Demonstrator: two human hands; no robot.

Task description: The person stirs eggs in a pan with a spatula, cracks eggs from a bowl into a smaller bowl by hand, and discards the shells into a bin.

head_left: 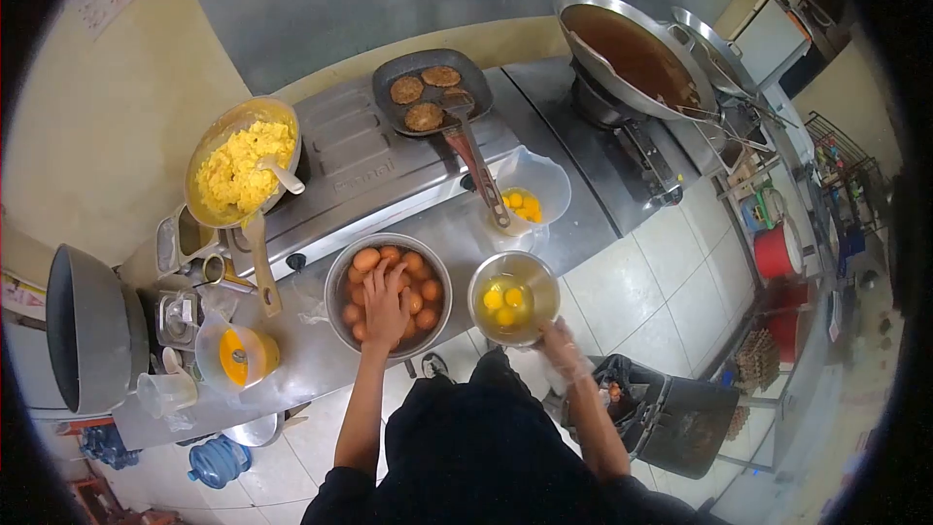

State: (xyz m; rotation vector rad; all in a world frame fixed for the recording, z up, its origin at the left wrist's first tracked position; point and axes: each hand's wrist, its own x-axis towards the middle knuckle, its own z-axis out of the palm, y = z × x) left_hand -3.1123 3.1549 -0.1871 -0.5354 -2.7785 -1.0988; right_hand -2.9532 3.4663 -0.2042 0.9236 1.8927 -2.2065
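Note:
My left hand (pixel 386 309) reaches into a large metal bowl (pixel 335 326) of brown eggs (pixel 429 319). Its fingers are spread over the eggs and touch them. At the lower right rim of a smaller metal bowl (pixel 554 297) is my right hand (pixel 564 350), slightly blurred, in a clear plastic glove. It grips the bowl by that rim, its fingers partly hidden. Several raw yolks (pixel 504 301) lie in clear egg white inside. This bowl overhangs the counter's front edge. Just behind it stands a clear plastic jug (pixel 549 185) with more yolks, a brown-handled spatula above it.
A pan of scrambled eggs (pixel 243 170) and a square pan of brown patties (pixel 424 117) sit on the stove (pixel 340 136). A big wok (pixel 622 53) of brown liquid stands at right. Beaten egg fills part of a jug (pixel 238 360). An open black bin (pixel 685 423) is below my right arm.

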